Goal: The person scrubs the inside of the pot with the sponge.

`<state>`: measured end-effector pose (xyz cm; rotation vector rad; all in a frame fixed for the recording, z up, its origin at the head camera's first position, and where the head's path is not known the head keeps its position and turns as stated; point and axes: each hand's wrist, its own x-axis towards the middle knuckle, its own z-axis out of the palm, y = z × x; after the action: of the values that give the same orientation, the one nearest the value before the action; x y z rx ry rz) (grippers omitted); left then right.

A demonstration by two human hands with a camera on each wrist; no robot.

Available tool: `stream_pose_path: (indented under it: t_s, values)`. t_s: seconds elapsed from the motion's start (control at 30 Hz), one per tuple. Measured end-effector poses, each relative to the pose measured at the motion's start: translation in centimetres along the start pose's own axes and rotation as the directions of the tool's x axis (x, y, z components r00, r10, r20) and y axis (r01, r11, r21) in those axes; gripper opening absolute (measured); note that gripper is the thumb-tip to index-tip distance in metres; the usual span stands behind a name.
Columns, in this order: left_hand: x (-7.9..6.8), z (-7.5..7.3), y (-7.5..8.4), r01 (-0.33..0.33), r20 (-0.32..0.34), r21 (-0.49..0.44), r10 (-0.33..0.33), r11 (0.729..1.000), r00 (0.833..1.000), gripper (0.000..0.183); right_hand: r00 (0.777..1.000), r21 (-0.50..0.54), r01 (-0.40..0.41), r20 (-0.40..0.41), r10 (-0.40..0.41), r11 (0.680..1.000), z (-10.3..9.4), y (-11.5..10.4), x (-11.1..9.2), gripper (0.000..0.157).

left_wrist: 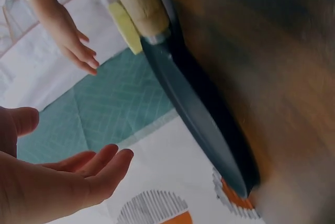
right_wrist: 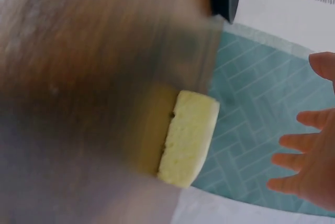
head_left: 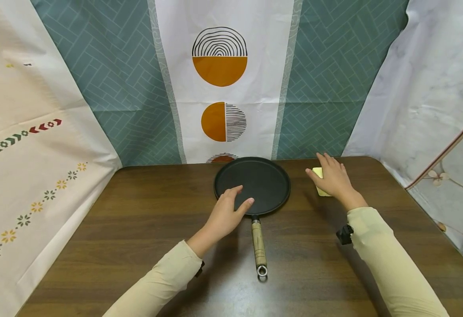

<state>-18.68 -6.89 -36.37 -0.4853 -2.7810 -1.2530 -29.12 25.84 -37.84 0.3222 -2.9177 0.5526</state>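
Note:
A flat black round pan [head_left: 263, 185] with a wooden handle [head_left: 258, 244] lies on the table, its handle pointing toward me. My left hand [head_left: 225, 212] hovers at the pan's near left side, fingers spread loosely; the left wrist view shows that hand [left_wrist: 78, 182] holding nothing. To the right of the pan lies a pale yellow sponge [head_left: 321, 188]. Over it is my right hand [head_left: 335, 178], fingers apart, partly covering the sponge in the head view. In the right wrist view a gap shows between the sponge [right_wrist: 189, 139] and that hand [right_wrist: 314, 150].
The brown wooden table [head_left: 136, 229] reaches back to a patterned cloth [head_left: 219, 97] hanging behind it. A cream cloth [head_left: 29, 154] with small printed flowers hangs at the left, and a marbled white one [head_left: 433, 97] at the right.

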Motion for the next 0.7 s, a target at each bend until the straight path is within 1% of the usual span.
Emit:
stream_pose_path:
  t_s: [0.23,0.37,0.53,0.7]
  values:
    - [-0.5,0.7,-0.5,0.034,0.064,-0.106,-0.027,0.994,0.998,0.061,0.999,0.001,-0.016,0.044,0.016,1.000,0.4,1.9,0.3,0.078]
    - [-0.8,1.4,-0.6,0.076,0.091,-0.147,-0.063,0.986,0.994,0.061,0.997,0.010,-0.025,0.078,0.024,1.000,0.5,2.6,0.2,0.076]
    - [-1.3,2.3,-0.8,0.143,0.120,-0.203,-0.120,0.969,0.985,0.062,0.994,0.013,-0.037,0.107,0.035,0.999,0.7,3.3,0.1,0.075]
    - [-1.8,3.2,-0.9,0.225,0.157,-0.276,-0.187,0.935,0.970,0.065,0.986,0.008,-0.067,0.156,0.065,0.998,1.1,3.9,0.2,0.077]
